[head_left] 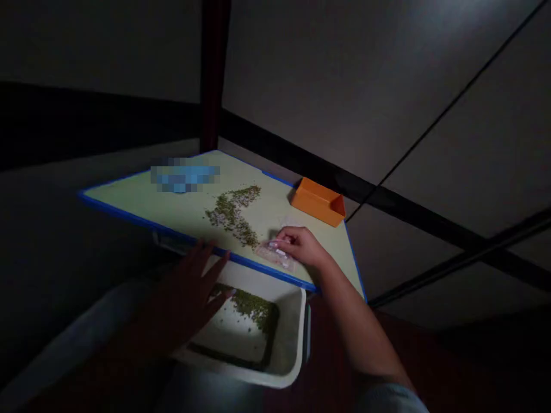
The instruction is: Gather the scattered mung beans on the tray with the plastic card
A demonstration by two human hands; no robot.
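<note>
Two bare hands, one clear plastic packet, loose green granules

Right hand (pixel 299 244): grip narrow, thumb and fingertips closed on the packet. Clear plastic packet (pixel 279 258): under those fingertips, lying low on the tabletop, whitish inside; contents too dim to identify.

Green granules (pixel 232 212), bean-like: one loose, irregular spread, its near end just left of the packet, the remainder trailing away beyond it.

Tabletop (pixel 273 206): pale yellow, blue edging; beneath the right hand's grip and reaching out on every side of it.

Left hand (pixel 200 281): in shadow, nearer the wearer and left of the grip; fingers spread wide, nothing seen in them. Fingertips overlap the blue edging; whether they touch it cannot be told.

White basin (pixel 293 324): below the table's near edge, nearer the wearer than the grip and partly behind the left hand; rounded corners, further granules (pixel 253 310) scattered and banked along its floor.

Orange box (pixel 318 203): rectangular, open-topped, beyond the grip to the right, by the table's far edge.

Blue item (pixel 185 178): well apart, beyond the grip to the far left; pixelated, type unreadable.

Panelled wall (pixel 327 86): outermost, behind the table; pale panels, dark bands.
</note>
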